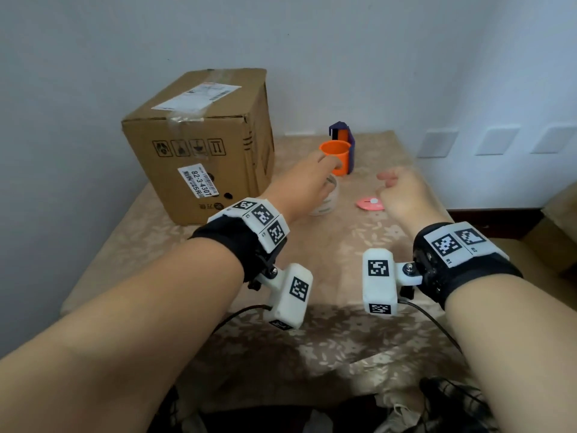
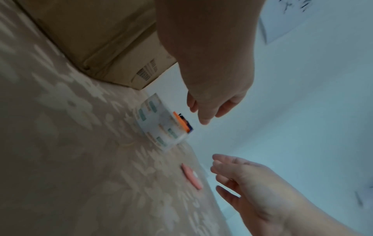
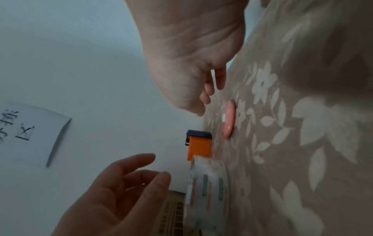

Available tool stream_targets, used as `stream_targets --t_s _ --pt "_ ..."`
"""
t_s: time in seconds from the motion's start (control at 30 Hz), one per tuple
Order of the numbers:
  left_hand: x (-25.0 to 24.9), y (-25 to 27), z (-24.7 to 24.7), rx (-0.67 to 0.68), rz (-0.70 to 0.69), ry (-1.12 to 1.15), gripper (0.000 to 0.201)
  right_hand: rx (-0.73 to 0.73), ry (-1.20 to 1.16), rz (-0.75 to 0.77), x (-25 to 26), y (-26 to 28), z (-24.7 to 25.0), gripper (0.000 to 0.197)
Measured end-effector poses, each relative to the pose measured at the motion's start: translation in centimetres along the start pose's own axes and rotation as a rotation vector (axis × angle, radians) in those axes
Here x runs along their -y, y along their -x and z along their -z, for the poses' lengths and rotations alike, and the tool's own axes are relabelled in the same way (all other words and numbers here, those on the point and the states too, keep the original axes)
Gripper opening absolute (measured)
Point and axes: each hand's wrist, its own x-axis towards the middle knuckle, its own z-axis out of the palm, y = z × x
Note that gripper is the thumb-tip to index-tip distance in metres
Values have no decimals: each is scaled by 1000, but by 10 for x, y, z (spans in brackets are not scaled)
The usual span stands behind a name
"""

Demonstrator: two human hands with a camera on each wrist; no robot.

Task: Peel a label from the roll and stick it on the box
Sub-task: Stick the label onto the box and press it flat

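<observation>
A white roll of labels (image 1: 326, 204) with green and orange print lies on the table, right of the cardboard box (image 1: 199, 145). My left hand (image 1: 327, 170) hovers over the roll and hides most of it in the head view. In the left wrist view its relaxed fingers (image 2: 203, 119) hang a little above the roll (image 2: 159, 121) without touching it. My right hand (image 1: 387, 179) floats to the right with fingers loosely curled, holding nothing, above a pink oval object (image 1: 370, 204). The box carries a white printed label (image 1: 198, 181) on its near face and another on top.
An orange cup (image 1: 335, 157) and a purple holder (image 1: 343, 132) stand just behind the roll. The table (image 1: 343, 307) has a beige flowered cloth and stands against a white wall. Dark cables and clutter lie below the near edge.
</observation>
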Motion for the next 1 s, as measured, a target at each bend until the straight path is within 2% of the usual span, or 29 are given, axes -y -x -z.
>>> stream_targets --t_s 0.1,0.3,0.4,0.5,0.57,0.6,0.67,0.73,0.8,0.9,1.0 --pt "1 15 22 -111 -59 -45 33 11 -27 70 18 8 -1 35" --pt "23 52 79 -403 -118 -95 27 23 -143 333 78 32 -24 27" --pt "50 74 97 -570 18 -124 27 73 -148 448 106 44 -40 31" --pt "82 98 94 -699 327 -27 39 153 -177 493 127 54 -56 48" --pt "106 109 87 -703 525 176 57 210 -209 528 137 57 -69 60" --pt "116 112 83 -658 595 313 66 225 -226 552 140 58 -76 65" --pt "126 117 79 -564 648 650 78 243 -298 582 145 61 -89 72" --pt "130 118 80 -558 621 817 73 233 -340 581 149 61 -98 73" --pt "128 117 84 -617 608 741 64 174 -277 591 152 59 -100 67" --pt "123 114 94 -700 605 549 64 101 -205 594 160 58 -100 51" --pt "115 106 105 -739 619 377 62 -13 -108 566 169 59 -105 53"
